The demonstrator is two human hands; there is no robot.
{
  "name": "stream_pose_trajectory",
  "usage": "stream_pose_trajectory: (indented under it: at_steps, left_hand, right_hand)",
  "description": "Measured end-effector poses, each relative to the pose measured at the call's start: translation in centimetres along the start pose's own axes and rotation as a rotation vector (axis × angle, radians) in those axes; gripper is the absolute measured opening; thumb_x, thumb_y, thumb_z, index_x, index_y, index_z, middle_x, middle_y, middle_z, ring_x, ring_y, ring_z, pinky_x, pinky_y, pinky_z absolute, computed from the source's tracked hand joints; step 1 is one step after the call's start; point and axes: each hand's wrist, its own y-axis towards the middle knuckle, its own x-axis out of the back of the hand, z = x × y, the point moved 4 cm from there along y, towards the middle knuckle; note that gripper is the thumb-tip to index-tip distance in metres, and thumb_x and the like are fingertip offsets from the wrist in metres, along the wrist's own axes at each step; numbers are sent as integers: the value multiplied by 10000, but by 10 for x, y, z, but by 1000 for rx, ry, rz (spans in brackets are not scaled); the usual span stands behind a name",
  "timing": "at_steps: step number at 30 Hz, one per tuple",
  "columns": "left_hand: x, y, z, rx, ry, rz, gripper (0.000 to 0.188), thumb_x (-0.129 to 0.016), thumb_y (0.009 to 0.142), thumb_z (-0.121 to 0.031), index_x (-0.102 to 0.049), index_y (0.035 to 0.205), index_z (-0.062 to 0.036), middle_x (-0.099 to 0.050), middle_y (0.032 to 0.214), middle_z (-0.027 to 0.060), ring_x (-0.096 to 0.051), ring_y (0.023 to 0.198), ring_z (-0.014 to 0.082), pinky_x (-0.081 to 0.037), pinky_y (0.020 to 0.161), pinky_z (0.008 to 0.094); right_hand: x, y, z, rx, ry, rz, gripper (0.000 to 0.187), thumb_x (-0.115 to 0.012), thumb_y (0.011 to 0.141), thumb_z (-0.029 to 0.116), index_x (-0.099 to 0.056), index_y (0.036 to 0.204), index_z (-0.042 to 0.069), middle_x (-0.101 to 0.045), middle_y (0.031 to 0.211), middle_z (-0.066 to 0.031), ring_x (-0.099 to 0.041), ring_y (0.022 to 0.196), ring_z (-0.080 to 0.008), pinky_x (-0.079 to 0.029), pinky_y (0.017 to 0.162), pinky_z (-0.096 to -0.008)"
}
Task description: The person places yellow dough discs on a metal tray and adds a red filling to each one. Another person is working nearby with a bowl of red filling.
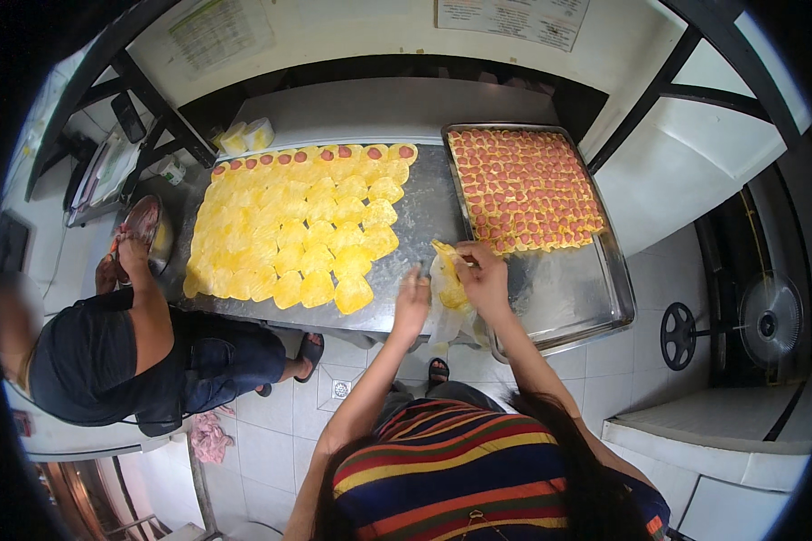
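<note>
My right hand [484, 278] pinches the edge of a thin yellow wrapper [450, 287] on a translucent plastic sheet [440, 326] near the table's front edge. Just left of it is my left hand [412, 298], its fingers raised and blurred by motion. To the left, overlapping round yellow wrappers [289, 230] cover much of the steel table [415, 203]. Along their far row lie small pink lumps of filling [345, 151]. At the right, a metal tray [568, 302] holds close rows of yellow pieces topped with pink filling [523, 185].
A person in a dark shirt [99, 365] works at the left over a metal bowl [161, 236]. Small plastic tubs [246, 136] stand at the far left table corner. A fan [769, 323] is at the right, and a pink cloth [210, 440] lies on the floor.
</note>
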Motion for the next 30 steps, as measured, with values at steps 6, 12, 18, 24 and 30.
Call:
stream_pose_trajectory:
  at_steps: [6,12,18,24,30]
  left_hand:
    - [46,-46,-78,150,-672,-68,344,-440,909,-161,-418,1200,21,-501,1132,91,-506,1010,155,-448,855,298]
    - [84,-66,-61,133,-744,-176,300,-478,885,-104,-461,1148,39,-547,1044,80,-550,918,137,-473,805,262]
    - [107,-72,-55,96,-721,-223,251,-535,846,-56,-515,1082,27,-562,1004,68,-560,865,117,-495,750,253]
    - [125,-72,-49,76,-644,-276,177,-536,845,-71,-552,1003,9,-593,915,48,-574,819,102,-501,724,249]
    - [164,-84,-26,161,-757,-431,160,-559,831,-77,-563,965,11,-593,890,58,-586,764,112,-511,652,236]
  right_hand:
    - [-57,-23,0,-34,130,193,129,-614,702,-23,-602,828,-46,-601,892,-103,-604,758,-164,-494,637,-244]
    - [-98,-39,-10,-250,512,357,129,-625,707,-30,-646,834,-28,-596,950,-92,-554,907,-153,-458,769,-249]
    - [-118,-43,-4,-348,509,412,98,-609,731,-20,-653,818,-24,-592,953,-81,-536,912,-142,-433,795,-251]
    - [-135,-48,-16,-492,554,386,84,-590,756,7,-630,827,-8,-585,929,-44,-544,865,-124,-437,758,-252]
    - [-144,-30,-23,-774,901,183,66,-493,860,115,-539,887,75,-579,890,-25,-572,845,-136,-463,728,-271]
